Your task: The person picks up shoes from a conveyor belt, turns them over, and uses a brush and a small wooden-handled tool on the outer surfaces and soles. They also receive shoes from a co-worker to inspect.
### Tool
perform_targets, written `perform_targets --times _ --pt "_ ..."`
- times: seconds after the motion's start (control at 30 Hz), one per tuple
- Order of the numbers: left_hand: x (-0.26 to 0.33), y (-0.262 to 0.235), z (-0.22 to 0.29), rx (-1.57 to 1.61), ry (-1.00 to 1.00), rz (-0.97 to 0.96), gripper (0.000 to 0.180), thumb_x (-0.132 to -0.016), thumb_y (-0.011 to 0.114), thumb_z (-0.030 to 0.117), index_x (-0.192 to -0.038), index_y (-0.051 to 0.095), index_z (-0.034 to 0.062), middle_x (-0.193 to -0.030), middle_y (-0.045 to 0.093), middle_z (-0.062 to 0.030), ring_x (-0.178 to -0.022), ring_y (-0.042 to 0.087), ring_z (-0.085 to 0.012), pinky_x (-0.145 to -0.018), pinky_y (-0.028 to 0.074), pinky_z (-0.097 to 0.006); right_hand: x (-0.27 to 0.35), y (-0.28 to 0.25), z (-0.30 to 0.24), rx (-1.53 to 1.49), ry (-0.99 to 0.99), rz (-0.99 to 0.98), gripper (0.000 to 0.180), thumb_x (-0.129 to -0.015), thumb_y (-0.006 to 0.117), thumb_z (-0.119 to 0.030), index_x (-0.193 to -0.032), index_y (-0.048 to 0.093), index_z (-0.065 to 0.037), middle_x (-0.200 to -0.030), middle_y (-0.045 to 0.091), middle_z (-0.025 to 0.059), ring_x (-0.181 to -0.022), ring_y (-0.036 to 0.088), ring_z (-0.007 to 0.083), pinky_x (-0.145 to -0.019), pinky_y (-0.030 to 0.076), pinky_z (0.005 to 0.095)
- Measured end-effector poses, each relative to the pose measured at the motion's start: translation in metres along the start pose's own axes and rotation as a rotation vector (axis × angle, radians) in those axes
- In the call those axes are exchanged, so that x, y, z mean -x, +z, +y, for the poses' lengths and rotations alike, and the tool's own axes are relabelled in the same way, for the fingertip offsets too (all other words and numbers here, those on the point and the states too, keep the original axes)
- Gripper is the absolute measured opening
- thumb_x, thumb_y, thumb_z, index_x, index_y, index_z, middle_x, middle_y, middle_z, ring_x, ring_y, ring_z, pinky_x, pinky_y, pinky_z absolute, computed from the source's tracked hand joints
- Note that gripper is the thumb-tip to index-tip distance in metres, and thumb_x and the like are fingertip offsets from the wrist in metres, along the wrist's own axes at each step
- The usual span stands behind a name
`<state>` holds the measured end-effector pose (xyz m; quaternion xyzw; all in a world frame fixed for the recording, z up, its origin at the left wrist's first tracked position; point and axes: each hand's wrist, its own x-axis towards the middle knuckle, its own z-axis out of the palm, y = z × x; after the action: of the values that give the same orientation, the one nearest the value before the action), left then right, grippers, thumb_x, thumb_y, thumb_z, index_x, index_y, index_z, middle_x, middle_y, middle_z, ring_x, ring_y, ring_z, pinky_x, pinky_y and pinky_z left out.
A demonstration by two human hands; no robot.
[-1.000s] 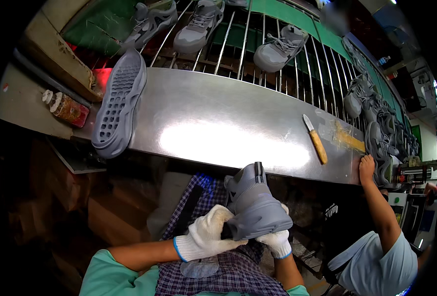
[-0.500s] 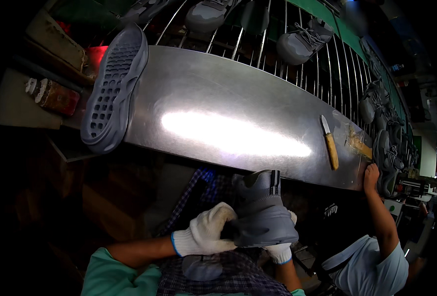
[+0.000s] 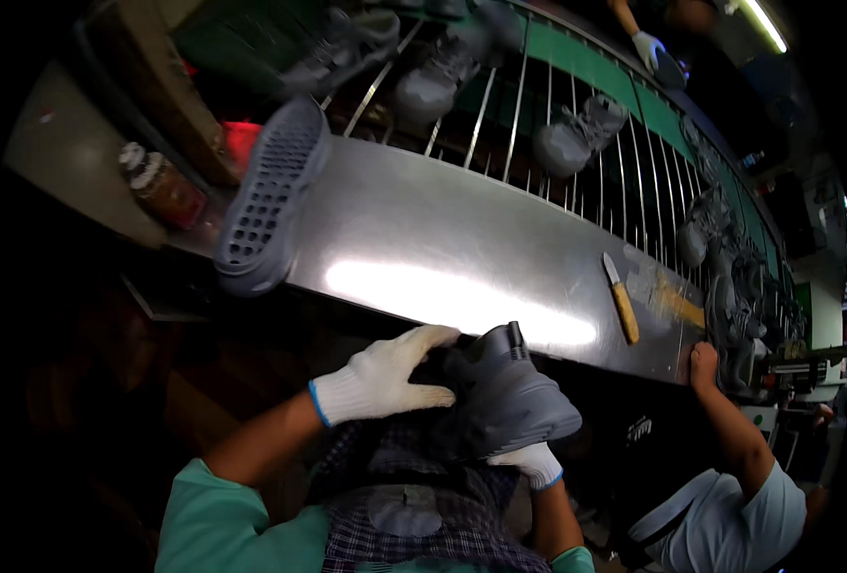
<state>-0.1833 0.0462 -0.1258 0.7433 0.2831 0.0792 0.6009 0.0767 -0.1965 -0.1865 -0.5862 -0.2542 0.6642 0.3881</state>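
A grey shoe [image 3: 514, 396] with a thick sole is tilted in front of me, just off the near edge of the metal table [image 3: 423, 205]. My right hand [image 3: 530, 462], in a white knit glove, supports it from below, its fingers partly hidden under the sole. On the shoe's other side, my gloved left hand [image 3: 385, 377] has thumb and fingers spread, their tips close to the shoe; contact is unclear. A loose grey sole [image 3: 275, 196] lies at the table's left end, its grid of hollows facing up.
A knife [image 3: 622, 304] with a wooden handle lies toward the table's right. Metal rods beyond carry several grey shoes [image 3: 581, 136]. A capped bottle [image 3: 165, 186] stands left. A co-worker's hand [image 3: 702, 366] touches the right end; another person's gloved hand [image 3: 648, 50] is far off.
The shoe has turned and tilted in my right hand, its heel swinging. My left hand has moved up slightly and its fingers have spread. The whole view has shifted.
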Motion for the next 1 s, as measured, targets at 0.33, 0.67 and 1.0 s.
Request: perform_targets --times 0.33,0.67,1.0 --pt "-0.005 -0.050 0.153 0.427 0.418 0.114 0.106 -0.070 0.102 0.014 -0.154 0.038 -0.0008 -0.137 0.060 -0.0127 -0.129 0.058 -0.0208 -0.113 0.047 -0.039 -0.053 -0.009 -0.180 0.852 -0.866 0.154 0.071 -0.106 0.060 -0.040 -0.164 0.036 -0.006 -0.166 0.042 0.0118 -0.151 0.042 0.0296 -0.127 0.033 0.0448" --pt "-0.053 -0.046 0.185 -0.432 0.873 0.767 0.086 -0.071 0.096 0.016 -0.141 0.046 0.0085 -0.125 0.065 -0.0228 -0.099 0.076 -0.0382 -0.079 0.065 -0.043 0.033 0.031 -0.401 0.551 -0.570 0.252 0.058 -0.110 0.050 -0.036 -0.162 0.044 -0.011 -0.151 0.060 0.0135 -0.111 0.073 0.0286 -0.073 0.065 0.0356" --pt "-0.045 -0.048 0.160 -0.479 0.945 0.830 0.089 -0.073 0.096 0.017 -0.141 0.040 0.0040 -0.134 0.059 -0.0289 -0.101 0.075 -0.0413 -0.078 0.066 -0.045 -0.043 0.024 -0.443 1.141 -0.761 0.181 0.039 -0.109 0.046 -0.030 -0.127 0.073 -0.008 -0.124 0.074 0.0155 -0.107 0.072 0.0294 -0.100 0.056 0.0387"
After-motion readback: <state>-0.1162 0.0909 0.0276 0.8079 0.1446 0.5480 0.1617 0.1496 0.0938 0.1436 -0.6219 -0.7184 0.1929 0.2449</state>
